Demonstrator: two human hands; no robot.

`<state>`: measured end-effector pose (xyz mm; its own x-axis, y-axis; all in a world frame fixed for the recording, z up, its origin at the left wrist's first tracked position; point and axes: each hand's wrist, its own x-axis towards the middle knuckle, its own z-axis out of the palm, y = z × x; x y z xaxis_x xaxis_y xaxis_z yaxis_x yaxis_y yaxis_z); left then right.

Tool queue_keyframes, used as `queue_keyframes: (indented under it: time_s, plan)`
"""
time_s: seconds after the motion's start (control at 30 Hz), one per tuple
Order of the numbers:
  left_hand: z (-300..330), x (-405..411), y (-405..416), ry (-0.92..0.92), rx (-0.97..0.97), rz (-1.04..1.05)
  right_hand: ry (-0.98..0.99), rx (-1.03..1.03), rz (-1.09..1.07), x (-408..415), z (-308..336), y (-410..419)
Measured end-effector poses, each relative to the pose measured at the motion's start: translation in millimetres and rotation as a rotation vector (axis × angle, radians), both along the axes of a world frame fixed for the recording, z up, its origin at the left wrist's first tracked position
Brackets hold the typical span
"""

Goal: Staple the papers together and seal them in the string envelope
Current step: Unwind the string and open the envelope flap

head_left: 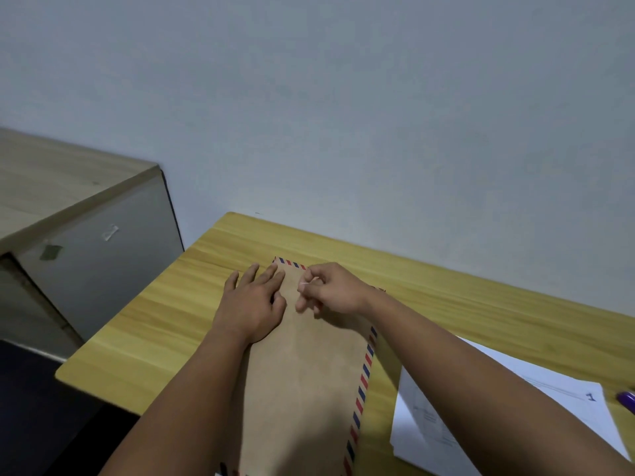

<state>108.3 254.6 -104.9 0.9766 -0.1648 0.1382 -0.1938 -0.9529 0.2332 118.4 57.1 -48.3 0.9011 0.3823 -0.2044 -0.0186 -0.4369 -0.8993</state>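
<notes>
Clearly you had the kraft string envelope (309, 372) lying lengthwise on the yellow wooden desk (464, 304), its red-and-blue striped border running along the right edge and across the far end. Your left hand (252, 304) lay flat, fingers spread, on the envelope's far left part, partly over the desk, which I judge was to pin it down while the other hand worked. Your right hand (331, 292) was over the far end, thumb and forefinger pinched together on a thin white string (305, 284), the other fingers curled; the closure button itself was hidden under your fingers, so whether you were winding or unwinding could not be told. The envelope sat directly beneath both hands, touching the left palm. A stack of white papers (429, 424) rested on the desk just right of the envelope, under your right forearm, apparently not yet inside, with a purple object (627, 400) at the frame's right edge
</notes>
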Motion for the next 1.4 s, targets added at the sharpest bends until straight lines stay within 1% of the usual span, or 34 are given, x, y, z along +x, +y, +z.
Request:
queue_keyframes:
  time_s: [0.03, 0.07, 0.13, 0.3, 0.37, 0.5, 0.57, 0.67, 0.7, 0.77, 0.8, 0.83, 0.93, 1.0, 1.07, 1.1, 1.13, 1.17, 1.2, 1.3, 1.4]
  plan:
    - [0, 0, 0, 0.002, 0.000, 0.001, 0.009, -0.027, 0.016, -6, 1, -4]
    - [1, -1, 0, 0.000, 0.001, 0.002, -0.021, -0.093, 0.019, -8, 1, -9]
    - [0, -1, 0, -0.003, 0.006, 0.006, -0.143, -0.267, 0.010, -7, 1, -24]
    - [-1, -1, 1, -0.001, -0.011, 0.006, -0.371, -0.731, -0.002, 10, 10, -53]
    - [-1, 0, 1, -0.001, -0.014, 0.008, -0.476, -0.820, -0.037, 21, 15, -52]
    - [-2, 1, 1, -0.010, -0.026, 0.011, -0.614, -0.908, -0.082, 40, 18, -43]
    - [-2, 1, 1, -0.014, -0.019, 0.009, -0.683, -1.020, -0.002, 49, 23, -34]
    - [-3, 1, 1, -0.027, -0.018, 0.005, -0.641, -1.208, 0.165, 59, 34, -14]
    - [-3, 1, 1, -0.032, -0.016, 0.004, -0.627, -1.237, 0.204, 61, 37, -6]
    - [-4, 1, 1, -0.038, -0.019, 0.004, -0.651, -1.215, 0.215, 65, 37, 6]
    - [-4, 2, 1, -0.040, -0.022, 0.005, -0.647, -1.166, 0.192, 66, 35, 10]
    - [-4, 2, 1, -0.041, -0.022, 0.005, -0.615, -1.068, 0.166, 66, 32, 12]
    - [-4, 2, 0, -0.042, -0.010, 0.006, -0.388, -0.656, 0.123, 51, 29, 16]
    - [-4, 1, 1, -0.043, -0.011, 0.011, -0.242, -0.421, 0.117, 33, 28, 15]
    - [-3, 1, 0, -0.037, -0.007, 0.013, -0.053, -0.244, 0.134, 17, 28, 8]
    - [-3, 0, 0, -0.033, -0.005, 0.013, 0.036, -0.202, 0.150, 10, 30, 3]
    - [-3, -1, 0, -0.032, -0.005, 0.013, 0.091, -0.195, 0.163, 4, 30, -2]
    - [-2, -1, -1, -0.033, -0.008, 0.014, 0.106, -0.212, 0.167, -1, 31, -8]
    - [-2, -1, -1, -0.034, -0.011, 0.015, 0.079, -0.265, 0.163, -3, 30, -13]
    - [-2, -1, 0, -0.030, -0.018, 0.018, -0.117, -0.511, 0.141, 2, 28, -33]
    - [-1, -2, 0, -0.027, -0.021, 0.018, -0.240, -0.774, 0.115, 18, 32, -46]
